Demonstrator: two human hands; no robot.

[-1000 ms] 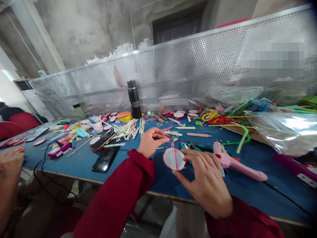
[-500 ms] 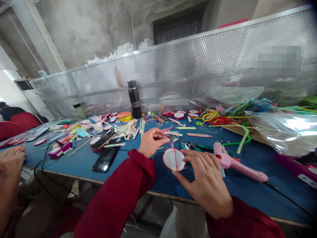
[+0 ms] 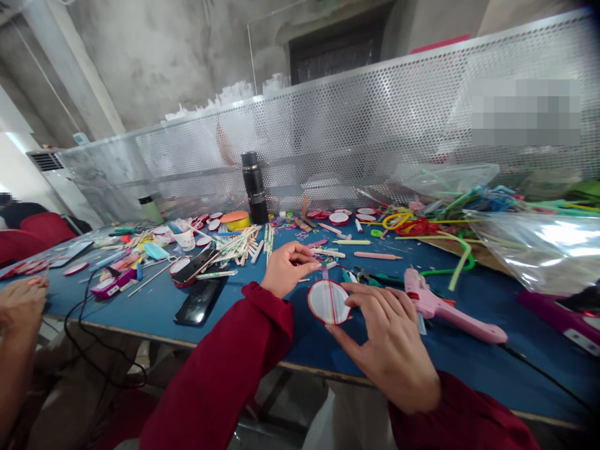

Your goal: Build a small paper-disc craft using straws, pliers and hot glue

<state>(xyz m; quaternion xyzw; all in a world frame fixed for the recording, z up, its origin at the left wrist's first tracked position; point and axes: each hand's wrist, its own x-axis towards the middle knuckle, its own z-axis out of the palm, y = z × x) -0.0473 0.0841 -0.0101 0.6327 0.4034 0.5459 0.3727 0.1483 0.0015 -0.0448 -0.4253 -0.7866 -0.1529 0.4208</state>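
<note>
A white paper disc with a red rim (image 3: 328, 302) lies on the blue table (image 3: 154, 303), with a thin stick running across its middle. My right hand (image 3: 391, 347) rests beside it, fingers spread, the fingertips touching the disc's right edge. My left hand (image 3: 287, 267) is curled just above and left of the disc, thumb and fingers pinched on something small at the stick's upper end; I cannot make out what. Both arms wear dark red sleeves.
A pink glue gun (image 3: 440, 306) lies right of my hand, its cord trailing off. Two phones (image 3: 199, 294), a black flask (image 3: 254, 187), scattered sticks (image 3: 239, 244), more discs, pipe cleaners (image 3: 422, 224) and plastic bags (image 3: 539, 247) crowd the table. Another person's hand (image 3: 21, 303) is at far left.
</note>
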